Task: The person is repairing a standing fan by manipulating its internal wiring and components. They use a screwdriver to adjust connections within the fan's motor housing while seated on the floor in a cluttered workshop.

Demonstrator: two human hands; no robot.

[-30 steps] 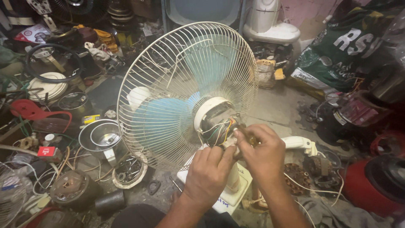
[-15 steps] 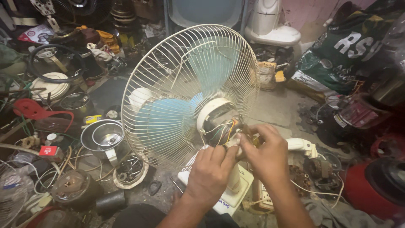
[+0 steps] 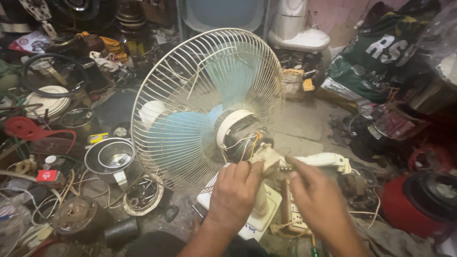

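Table fan (image 3: 209, 109) stands upright on the cluttered floor (image 3: 309, 123), centre of view, its white wire grille (image 3: 171, 81) facing left-away and pale blue blades (image 3: 185, 138) behind the wires. Rear motor (image 3: 240, 133) is uncovered, coloured wires (image 3: 247, 143) showing. Just below the motor sits the cream neck joint (image 3: 266, 157) on top of the fan's white stand (image 3: 259, 209).

Left hand (image 3: 233, 190) comes up from below, fingers (image 3: 252, 169) curled closed around the neck joint from the left side, touching it. So the joint sits right at the fingertips, partly wrapped, with the motor just above them.

Right hand (image 3: 314, 200) is to the right of the joint, blurred; fingers (image 3: 293, 166) point toward the joint, close beside it, loosely spread and not clearly holding anything. Contact with the joint can't be made out.

A white plastic housing piece (image 3: 323, 159) lies on the floor just past the right hand. Left of the fan: a steel bowl (image 3: 109, 154), a round metal ring part (image 3: 143, 195), a red rounded piece (image 3: 24, 128). Lower right: a red cylindrical appliance (image 3: 419, 200). Behind the fan, a white appliance base (image 3: 297, 33).
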